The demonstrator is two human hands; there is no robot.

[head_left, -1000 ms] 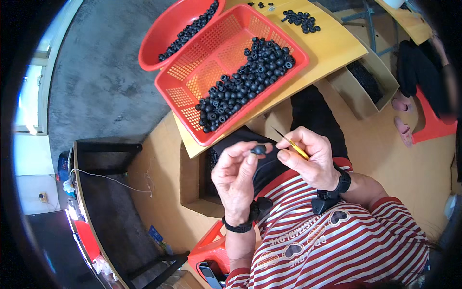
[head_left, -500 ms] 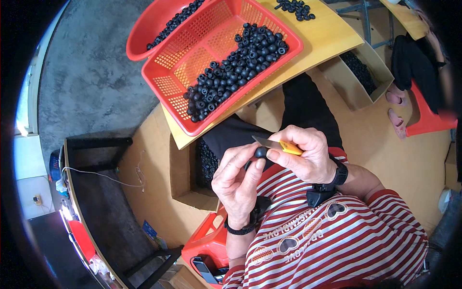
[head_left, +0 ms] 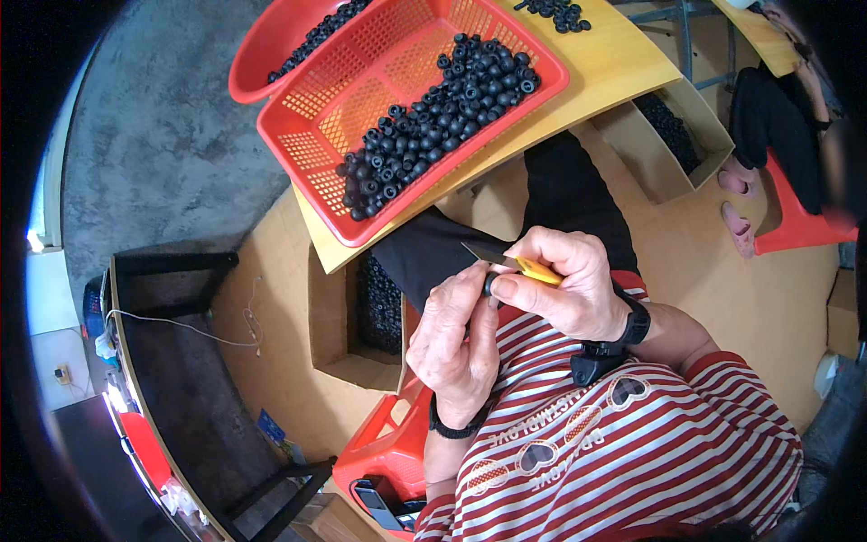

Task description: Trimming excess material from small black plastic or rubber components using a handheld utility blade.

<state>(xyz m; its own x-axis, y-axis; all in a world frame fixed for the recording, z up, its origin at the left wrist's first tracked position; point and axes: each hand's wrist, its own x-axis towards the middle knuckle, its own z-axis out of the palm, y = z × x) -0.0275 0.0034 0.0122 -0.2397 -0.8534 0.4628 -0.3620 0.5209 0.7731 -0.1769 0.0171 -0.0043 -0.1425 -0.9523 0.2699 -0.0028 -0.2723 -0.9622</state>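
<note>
Pinched in the fingertips of my left hand point(head_left: 459, 341) is a small round black part point(head_left: 490, 284), mostly covered by the fingers. My right hand point(head_left: 574, 282) is closed round a yellow utility knife point(head_left: 539, 271). Its bare blade lies just above the black part, and my right thumb rests against that part. Both hands are close together over my lap. Beyond them, a red plastic basket point(head_left: 307, 191) holds a heap of similar black, hollow, rounded parts point(head_left: 442, 122).
The basket stands on a yellow tabletop point(head_left: 623, 68), beside a red bowl point(head_left: 248, 63) of black pieces. Cardboard boxes point(head_left: 330, 339) point(head_left: 646, 163) hold more. A red stool point(head_left: 384, 452) stands lower left. At right, another person point(head_left: 777, 113) sits on a red stool point(head_left: 786, 217).
The knife blade has shifted slightly left and up with my right hand. My left hand has turned, and its fingers now cover more of the black part. The view has shifted a little.
</note>
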